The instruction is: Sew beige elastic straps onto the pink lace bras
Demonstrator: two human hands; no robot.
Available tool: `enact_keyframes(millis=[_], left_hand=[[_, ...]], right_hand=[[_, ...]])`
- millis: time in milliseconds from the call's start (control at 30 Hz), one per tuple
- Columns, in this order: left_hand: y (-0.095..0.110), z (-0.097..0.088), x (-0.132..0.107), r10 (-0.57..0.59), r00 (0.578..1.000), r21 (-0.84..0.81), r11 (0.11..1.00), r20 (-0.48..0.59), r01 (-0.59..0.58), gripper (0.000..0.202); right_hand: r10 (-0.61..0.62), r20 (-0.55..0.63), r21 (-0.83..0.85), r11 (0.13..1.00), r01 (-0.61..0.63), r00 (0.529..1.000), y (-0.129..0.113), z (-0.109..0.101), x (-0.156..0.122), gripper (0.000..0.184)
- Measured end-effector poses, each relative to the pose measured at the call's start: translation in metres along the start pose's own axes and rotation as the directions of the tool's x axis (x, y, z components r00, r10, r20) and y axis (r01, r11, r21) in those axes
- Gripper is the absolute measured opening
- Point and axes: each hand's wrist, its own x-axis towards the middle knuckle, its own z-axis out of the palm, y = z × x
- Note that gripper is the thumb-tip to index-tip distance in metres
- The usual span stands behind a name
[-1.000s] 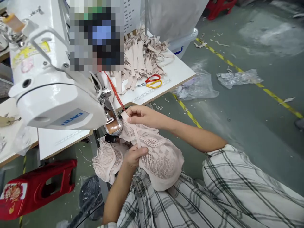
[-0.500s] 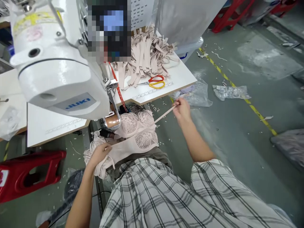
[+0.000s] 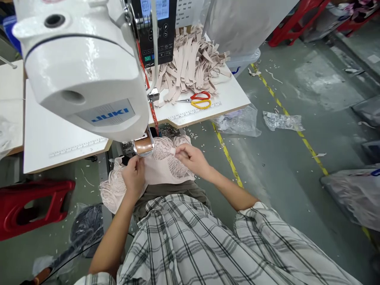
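Below the head of the white JUKI sewing machine (image 3: 109,99) lies a beige lace bra (image 3: 160,170). Its cups are patterned with lace and its lower band is smooth. My left hand (image 3: 133,175) is closed on the bra's edge, close beside the machine's copper-coloured guarded part (image 3: 143,145). Over the lace cup, my right hand (image 3: 192,159) pinches the end of a narrow beige strap (image 3: 172,151). Most of that strap is hidden by the fingers. More lace fabric (image 3: 111,190) hangs at the left, below my left wrist. The stitching point is out of sight under the machine head.
Scissors with red and yellow handles (image 3: 202,100) lie on the white table (image 3: 237,95), in front of a heap of beige strips (image 3: 190,63). A control panel (image 3: 158,35) stands behind the machine. A red stool (image 3: 53,198) is at lower left.
My right hand has come in from the right, from holding the strap stretched out, to over the cup. My left hand has moved up and right, nearer the machine's guarded part.
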Motion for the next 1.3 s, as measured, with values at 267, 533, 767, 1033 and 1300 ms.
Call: enact_keyframes(millis=[267,533,767,1033,1300], left_hand=[[0.047,-0.036,-0.006,0.311,0.839,-0.185,0.949,0.446,-0.254,0.033],[0.035,-0.029,-0.017,0.337,0.855,-0.033,0.935,0.394,-0.353,0.027],[0.037,-0.040,-0.019,0.379,0.806,-0.094,0.920,0.454,-0.380,0.027],[0.049,-0.062,-0.019,0.518,0.724,-0.033,0.822,0.456,-0.568,0.017],[0.055,-0.068,-0.021,0.573,0.706,-0.105,0.802,0.415,-0.589,0.012]], right_hand=[[-0.088,0.309,-0.054,0.992,0.110,0.947,-0.029,0.025,-0.007,0.011],[-0.048,0.458,-0.029,0.997,0.068,0.888,-0.039,0.016,-0.002,0.017],[0.030,0.321,0.121,0.990,-0.073,0.946,-0.032,0.010,-0.001,0.021],[-0.383,0.503,0.112,0.918,0.381,0.775,-0.031,0.018,-0.010,0.016],[-0.545,0.548,-0.090,0.716,0.692,0.635,-0.041,0.021,-0.016,0.029]])
